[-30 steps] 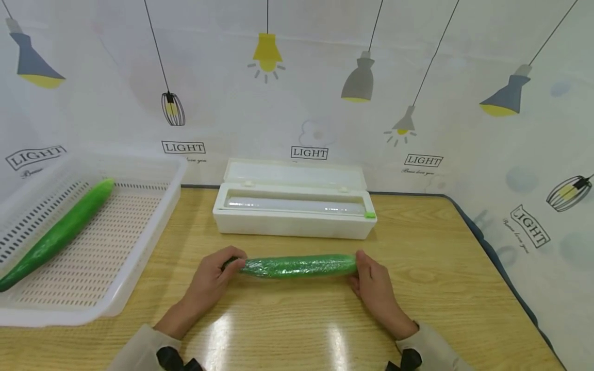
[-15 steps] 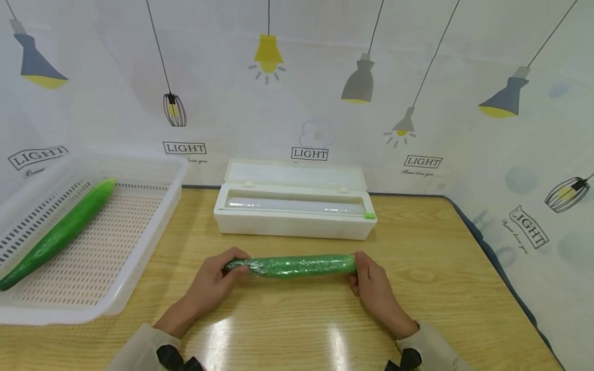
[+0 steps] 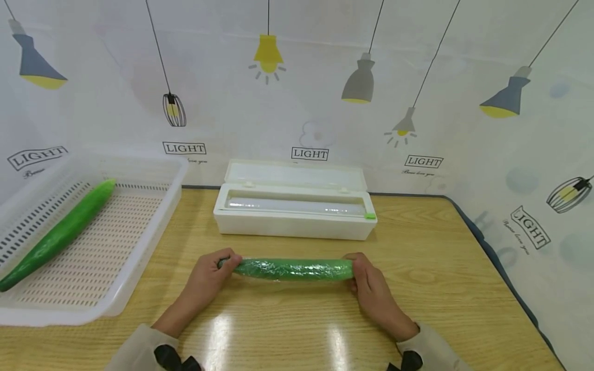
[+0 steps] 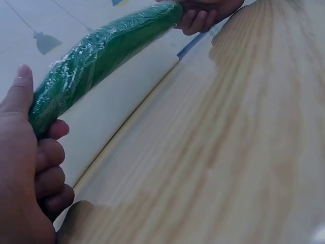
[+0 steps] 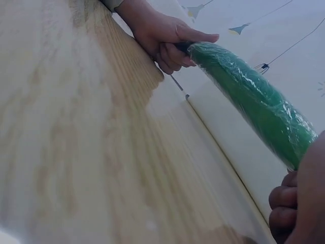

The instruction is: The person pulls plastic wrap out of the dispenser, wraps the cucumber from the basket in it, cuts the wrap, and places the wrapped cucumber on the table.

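Observation:
A cucumber [image 3: 294, 269] wrapped in shiny clear film is held level above the table, between both hands. My left hand [image 3: 210, 273] grips its dark, narrower end, with the thumb along the near side. At the other end, my right hand [image 3: 373, 286] grips the paler tip between thumb and fingers. In the left wrist view the film on the cucumber [image 4: 96, 58] looks creased and close-fitting. From the right wrist, the cucumber [image 5: 249, 96] hangs clear of the wood, and the right fingers [image 5: 284, 203] are curled under its end.
Behind the cucumber stands a white film box [image 3: 292, 226], lid up, with a roll [image 3: 297, 205] inside and a green slider [image 3: 369, 216] at its right. On the left, a white perforated basket [image 3: 116, 288] holds another cucumber [image 3: 60, 232]. A lamp-patterned sheet covers the walls behind the table [image 3: 441, 288].
The wrapped cucumber has turned slightly in my grip and dipped a little nearer to me. My left hand has shifted slightly left; the right fingers now reach further over the tip.

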